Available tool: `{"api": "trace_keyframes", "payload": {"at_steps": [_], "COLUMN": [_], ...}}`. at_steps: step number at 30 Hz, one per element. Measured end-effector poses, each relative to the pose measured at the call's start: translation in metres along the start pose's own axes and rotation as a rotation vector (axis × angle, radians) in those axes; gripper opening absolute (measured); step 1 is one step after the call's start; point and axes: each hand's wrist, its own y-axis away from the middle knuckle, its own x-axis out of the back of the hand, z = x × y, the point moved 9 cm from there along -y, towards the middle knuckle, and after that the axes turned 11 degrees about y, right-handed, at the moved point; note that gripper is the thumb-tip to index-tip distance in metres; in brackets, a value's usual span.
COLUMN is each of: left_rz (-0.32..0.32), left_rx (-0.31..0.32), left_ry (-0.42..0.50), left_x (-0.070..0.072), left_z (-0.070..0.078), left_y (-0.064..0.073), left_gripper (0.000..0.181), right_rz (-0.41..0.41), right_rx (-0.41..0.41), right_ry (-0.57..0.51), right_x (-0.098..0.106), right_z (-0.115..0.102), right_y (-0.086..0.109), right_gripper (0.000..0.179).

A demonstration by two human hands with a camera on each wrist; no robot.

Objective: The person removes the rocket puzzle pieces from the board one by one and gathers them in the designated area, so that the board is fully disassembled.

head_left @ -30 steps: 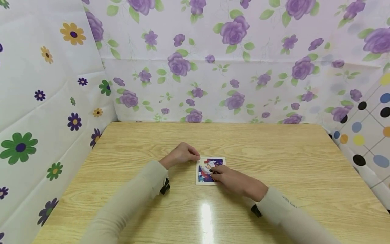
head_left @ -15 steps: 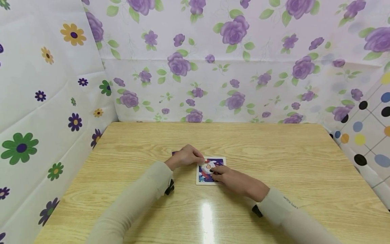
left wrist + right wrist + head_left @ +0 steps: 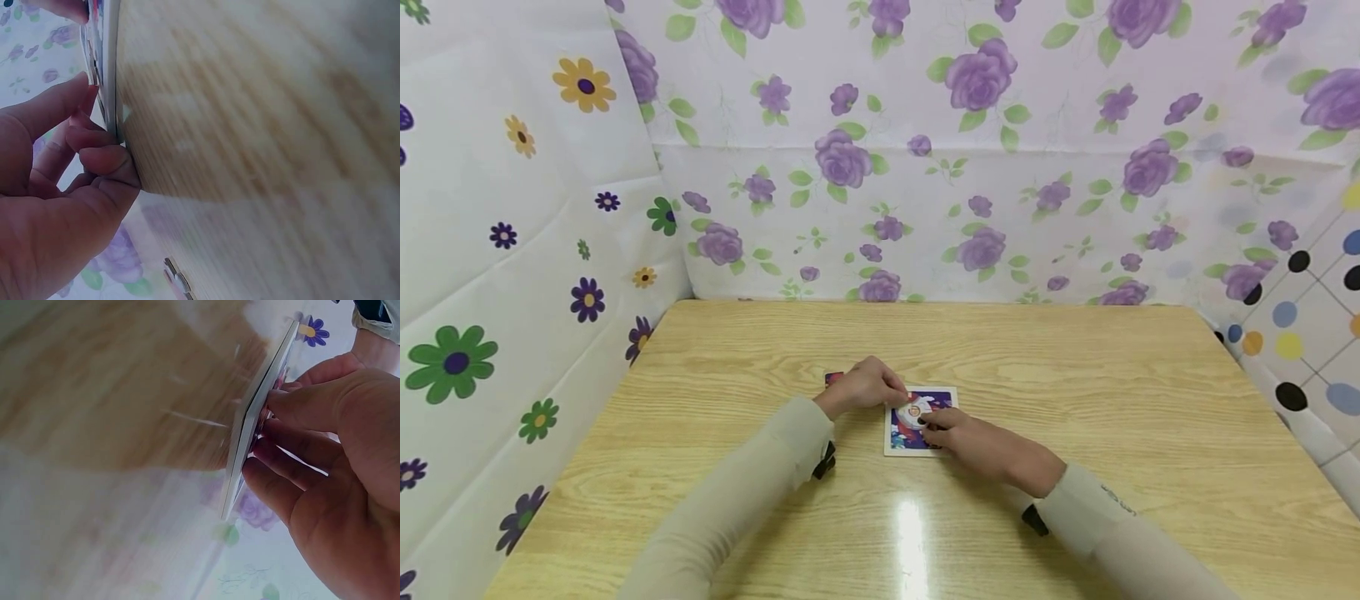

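A small square picture puzzle [image 3: 897, 439] with a white frame and a rounded white figure on purple lies mid-table in the head view. My left hand [image 3: 867, 386] is at its upper left, fingers curled. In the left wrist view, a thin puzzle piece [image 3: 92, 80] shows edge-on at the fingertips, pinched. My right hand [image 3: 973, 442] rests its fingertips on the puzzle's right part, covering some of the picture. Seen from the right wrist, the thumb and fingers touch the picture side of the white-edged board [image 3: 240, 450].
A loose purple and red piece [image 3: 833, 378] lies on the table just beyond the left hand, partly hidden by it. The wooden table [image 3: 1075, 358] has flowered cloth [image 3: 910, 192] behind it and patterned cloths at both sides.
My left hand has moved a little right, from the frame's upper left corner onto the picture, uncovering part of the loose piece. The right hand stays nearly still.
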Motion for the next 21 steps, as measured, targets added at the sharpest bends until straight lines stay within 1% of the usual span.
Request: {"api": "trace_keyframes", "payload": {"at_steps": [3, 7, 13, 17, 21], "left_rz": [0.017, 0.039, 0.043, 0.031, 0.023], "left_rx": [0.024, 0.03, -0.006, -0.026, -0.041], "left_ry": [0.004, -0.013, -0.048, -0.053, -0.037], "left_x": [-0.0017, -0.0032, -0.005, -0.0054, -0.0054], "left_z": [-0.0028, -0.0044, -0.0008, 0.0005, -0.0001], "left_y": [-0.0022, -0.0054, -0.0047, -0.0033, -0.0033], "left_gripper": [0.006, 0.004, 0.006, 0.008, 0.009], "right_rz": [0.003, -0.001, -0.001, -0.009, -0.012], "right_rx": [0.002, 0.0, 0.0, 0.001, 0.002], "right_ry": [0.001, 0.008, 0.026, 0.027, 0.035], "right_x": [0.0005, 0.0008, 0.0006, -0.0002, 0.0004], "right_z": [-0.0002, -0.0002, 0.0004, 0.0005, 0.0004], "right_y": [0.001, 0.0014, 0.0007, 0.0001, -0.0001], "right_gripper": [0.033, 0.033, 0.033, 0.033, 0.033]}}
